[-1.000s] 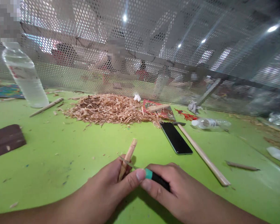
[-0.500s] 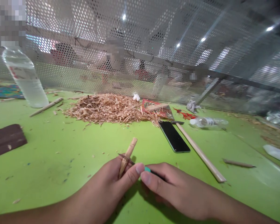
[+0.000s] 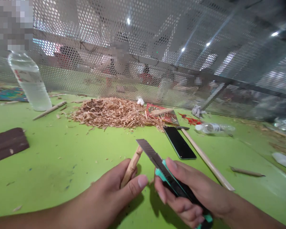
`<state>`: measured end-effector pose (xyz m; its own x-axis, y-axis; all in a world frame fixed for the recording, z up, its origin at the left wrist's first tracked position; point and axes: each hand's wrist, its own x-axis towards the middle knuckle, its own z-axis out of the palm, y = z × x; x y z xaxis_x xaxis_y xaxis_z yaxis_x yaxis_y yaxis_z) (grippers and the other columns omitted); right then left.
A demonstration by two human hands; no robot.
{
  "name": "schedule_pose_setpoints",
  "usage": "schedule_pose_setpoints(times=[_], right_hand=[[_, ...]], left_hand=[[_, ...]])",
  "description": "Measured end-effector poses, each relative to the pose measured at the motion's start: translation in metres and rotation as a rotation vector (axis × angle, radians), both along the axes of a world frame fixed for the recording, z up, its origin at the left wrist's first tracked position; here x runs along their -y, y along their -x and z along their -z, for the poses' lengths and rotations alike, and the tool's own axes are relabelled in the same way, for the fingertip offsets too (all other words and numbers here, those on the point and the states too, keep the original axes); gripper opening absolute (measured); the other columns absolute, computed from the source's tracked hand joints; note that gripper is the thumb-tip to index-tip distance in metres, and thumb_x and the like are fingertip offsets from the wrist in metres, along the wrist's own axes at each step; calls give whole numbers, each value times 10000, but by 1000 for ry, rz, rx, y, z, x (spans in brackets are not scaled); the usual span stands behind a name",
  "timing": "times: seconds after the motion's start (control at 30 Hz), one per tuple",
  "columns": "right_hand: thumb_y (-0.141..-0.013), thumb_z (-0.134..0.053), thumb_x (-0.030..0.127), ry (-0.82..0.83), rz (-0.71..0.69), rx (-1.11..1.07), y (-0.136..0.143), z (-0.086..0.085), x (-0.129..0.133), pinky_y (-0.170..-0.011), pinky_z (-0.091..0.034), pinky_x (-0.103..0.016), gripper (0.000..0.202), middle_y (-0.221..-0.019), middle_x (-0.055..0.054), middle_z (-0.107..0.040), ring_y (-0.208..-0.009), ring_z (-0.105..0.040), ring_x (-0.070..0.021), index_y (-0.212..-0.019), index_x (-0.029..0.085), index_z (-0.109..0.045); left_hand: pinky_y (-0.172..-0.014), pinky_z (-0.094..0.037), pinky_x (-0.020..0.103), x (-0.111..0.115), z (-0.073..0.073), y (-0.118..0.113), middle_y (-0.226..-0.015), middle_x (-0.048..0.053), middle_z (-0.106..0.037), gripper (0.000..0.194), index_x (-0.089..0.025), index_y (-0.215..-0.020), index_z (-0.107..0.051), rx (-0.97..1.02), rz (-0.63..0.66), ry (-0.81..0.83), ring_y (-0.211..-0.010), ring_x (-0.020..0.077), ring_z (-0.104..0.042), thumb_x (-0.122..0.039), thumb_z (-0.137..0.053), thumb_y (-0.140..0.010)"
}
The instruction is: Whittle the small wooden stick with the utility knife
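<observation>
1. The green table (image 3: 50, 152) fills the lower frame; a shavings pile (image 3: 114, 113) lies at upper centre.
2. The right hand (image 3: 188, 190), fingers wrapped around the cutter (image 3: 171, 181), has lifted its blade off the wood since 1 second ago, so that paring stroke looks finished.
3. The left hand (image 3: 119, 187) still pinches the bamboo stick (image 3: 133, 163) at lower centre.

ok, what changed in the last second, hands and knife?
The right hand lifted the utility knife off the wooden stick and drew it back to the right; the blade now points up and away, clear of the wood. The left hand still grips the stick. The shavings pile and phone are unchanged.
</observation>
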<state>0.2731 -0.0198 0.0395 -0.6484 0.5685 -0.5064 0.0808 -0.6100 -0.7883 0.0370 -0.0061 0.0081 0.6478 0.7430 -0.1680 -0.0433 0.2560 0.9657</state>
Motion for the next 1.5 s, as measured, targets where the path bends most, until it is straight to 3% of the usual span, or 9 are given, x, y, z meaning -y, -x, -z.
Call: schedule_pose_setpoints(times=[0.13,0.27,0.5,0.97,1.07,1.13,1.23,1.4,1.5], right_hand=[[-1007,-520,812,-641,48,405,2,1,2,-521,-292,-231,637,-638,78,-401,-551,-355,-103,-820,204,-543],[-1048,-572,699,-957,-4,706,1,4,-1,-560,-284,-262,556,-666,68,-435,-603,-412,-124,-785,219,-476],[-1036,-633,612,-981,-158,753,0,5,-5,-529,-258,-253,489,-628,76,-436,-557,-425,-113,-781,217,-499],[-1031,-605,535,-978,-188,752,3,3,-5,-525,-263,-252,430,-609,74,-434,-537,-414,-107,-760,219,-500],[-1032,-607,539,-973,-189,756,4,2,-4,-525,-267,-249,436,-610,73,-438,-538,-418,-107,-756,218,-500],[-1026,-619,560,-967,-190,752,4,2,-3,-528,-271,-248,451,-613,72,-441,-542,-423,-109,-757,218,-502],[-1018,-630,609,-968,-186,760,4,3,-3,-535,-273,-250,478,-624,67,-461,-550,-436,-115,-769,217,-515],[-1026,-613,639,-951,-196,789,4,4,-2,-553,-284,-252,492,-654,49,-507,-581,-472,-131,-788,214,-540],[-1040,-570,650,-972,-207,826,5,6,-1,-565,-282,-259,496,-673,31,-544,-598,-492,-146,-804,215,-542]], left_hand=[[-558,-425,185,1,5,4,-673,-98,-475,561,-259,-1349,-532,-16,49,172,-585,105,-410,-652,-691,-981],[-444,-352,166,2,8,4,-587,-155,-395,784,-293,-1485,-288,27,98,261,-462,93,-300,-773,-610,-956],[-454,-301,148,1,14,5,-647,-140,-375,935,-298,-1597,-121,38,93,287,-530,85,-297,-718,-664,-963],[-400,-205,165,2,10,2,-647,-146,-379,983,-312,-1648,-99,59,108,292,-461,70,-237,-631,-729,-965],[-533,-374,168,1,10,2,-800,-89,-490,908,-324,-1634,-234,28,71,218,-592,88,-377,-618,-755,-952],[-878,-506,240,1,9,2,-1012,-16,-577,857,-302,-1588,-370,-7,22,111,-901,148,-540,-651,-775,-919],[-1206,-349,374,2,6,3,-1235,52,-599,793,-274,-1500,-491,-43,14,36,-1291,260,-472,-724,-741,-896],[-1138,-398,399,4,2,2,-1090,39,-629,592,-244,-1328,-595,-188,-7,-30,-1151,284,-540,-696,-668,-952],[-936,-472,353,4,0,1,-963,23,-604,547,-236,-1212,-629,-299,-29,-82,-973,255,-544,-726,-598,-972]])
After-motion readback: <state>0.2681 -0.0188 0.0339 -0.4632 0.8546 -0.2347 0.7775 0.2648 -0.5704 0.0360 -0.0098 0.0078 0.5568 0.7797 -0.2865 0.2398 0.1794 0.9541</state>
